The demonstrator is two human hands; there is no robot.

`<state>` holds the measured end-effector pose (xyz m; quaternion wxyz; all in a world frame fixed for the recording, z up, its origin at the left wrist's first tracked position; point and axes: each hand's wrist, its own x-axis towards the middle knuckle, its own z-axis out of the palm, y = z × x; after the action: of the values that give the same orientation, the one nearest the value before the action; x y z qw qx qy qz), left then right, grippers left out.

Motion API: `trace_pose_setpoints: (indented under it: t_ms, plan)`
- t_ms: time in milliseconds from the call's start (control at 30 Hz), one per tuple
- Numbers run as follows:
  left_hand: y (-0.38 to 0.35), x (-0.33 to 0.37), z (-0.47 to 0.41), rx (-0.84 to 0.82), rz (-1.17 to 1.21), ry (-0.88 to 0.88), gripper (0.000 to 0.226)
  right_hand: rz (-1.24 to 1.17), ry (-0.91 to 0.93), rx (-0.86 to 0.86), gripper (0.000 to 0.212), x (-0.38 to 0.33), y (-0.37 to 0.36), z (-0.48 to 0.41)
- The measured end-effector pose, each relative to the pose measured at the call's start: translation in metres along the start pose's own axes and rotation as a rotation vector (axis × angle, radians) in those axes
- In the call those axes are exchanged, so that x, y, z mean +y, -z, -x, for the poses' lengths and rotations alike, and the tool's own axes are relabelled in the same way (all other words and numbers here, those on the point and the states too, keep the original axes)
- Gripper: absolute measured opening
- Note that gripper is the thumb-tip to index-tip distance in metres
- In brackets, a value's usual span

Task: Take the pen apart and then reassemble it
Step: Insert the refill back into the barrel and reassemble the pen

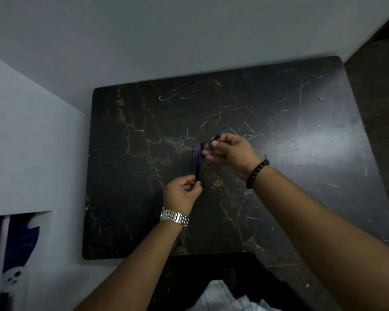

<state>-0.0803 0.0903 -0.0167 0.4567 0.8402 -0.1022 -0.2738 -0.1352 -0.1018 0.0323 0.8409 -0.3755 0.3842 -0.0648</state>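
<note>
The pen is apart, in dark blue pieces held above the black marble table (279,176). My left hand (182,193) pinches the lower end of the pen barrel (197,169), which stands upright; a thin blue refill (193,151) shows just left of its top. My right hand (231,153) is up and to the right, its fingers closed on a short dark pen piece (216,138) that is tilted and blurred. A small gap separates the two hands' parts. Another short dark bit (203,149) shows by my right fingertips.
White walls border the table at the back (166,41) and left (32,142). A wall niche (16,254) with dark blue things sits at lower left. White cloth (222,297) lies at the bottom edge. I wear a metal watch (174,217) and a bead bracelet (256,172).
</note>
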Motion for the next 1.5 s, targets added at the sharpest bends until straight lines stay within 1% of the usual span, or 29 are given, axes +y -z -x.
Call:
trace_pose_setpoints:
  t_ms: [100, 300, 467, 633, 700, 767, 833, 900, 1033, 1133, 1200, 1433, 1500]
  plan:
    - [-0.004, 0.004, 0.002, -0.014, 0.003, -0.019, 0.025, 0.059, 0.015, -0.03, 0.011, -0.007, -0.001, 0.008]
    - [-0.006, 0.013, 0.005, -0.022, -0.098, -0.105, 0.026, 0.138, 0.047, -0.005, 0.007, -0.01, -0.002, 0.013]
    - [-0.005, 0.012, 0.005, -0.026, -0.154, -0.144, 0.028, 0.202, 0.04, 0.011, 0.007, -0.011, 0.0, 0.015]
    - [-0.007, 0.011, 0.006, -0.024, -0.176, -0.165, 0.026, 0.321, 0.04, 0.022, 0.006, -0.013, 0.003, 0.014]
    - [-0.008, 0.011, 0.006, -0.014, -0.188, -0.179, 0.026, 0.332, 0.041, 0.011, 0.002, -0.014, 0.004, 0.013]
    - [-0.008, 0.011, 0.006, -0.011, -0.197, -0.188, 0.027, 0.347, 0.031, 0.004, 0.005, -0.016, 0.005, 0.013]
    - [-0.009, 0.012, 0.006, -0.015, -0.203, -0.193, 0.027, 0.393, 0.012, -0.009, 0.002, -0.017, 0.005, 0.014]
    - [-0.009, 0.014, 0.006, -0.017, -0.221, -0.209, 0.027, 0.431, -0.002, -0.023, 0.008, -0.019, 0.006, 0.014]
    - [-0.01, 0.018, 0.009, -0.024, -0.24, -0.227, 0.026, 0.562, -0.004, -0.012, 0.009, -0.024, 0.01, 0.013]
    - [-0.014, 0.023, 0.009, -0.025, -0.216, -0.215, 0.027, 0.754, 0.021, -0.023, 0.016, -0.022, 0.012, 0.015]
    - [-0.016, 0.028, 0.009, -0.028, -0.188, -0.191, 0.029, 0.833, 0.047, -0.041, 0.018, -0.02, 0.012, 0.017]
    - [-0.022, 0.041, 0.011, -0.046, -0.123, -0.157, 0.027, 0.898, 0.067, 0.03, 0.008, -0.025, 0.012, 0.017]
    - [-0.023, 0.041, 0.012, -0.054, -0.109, -0.144, 0.027, 0.908, 0.069, 0.034, 0.011, -0.024, 0.011, 0.019]
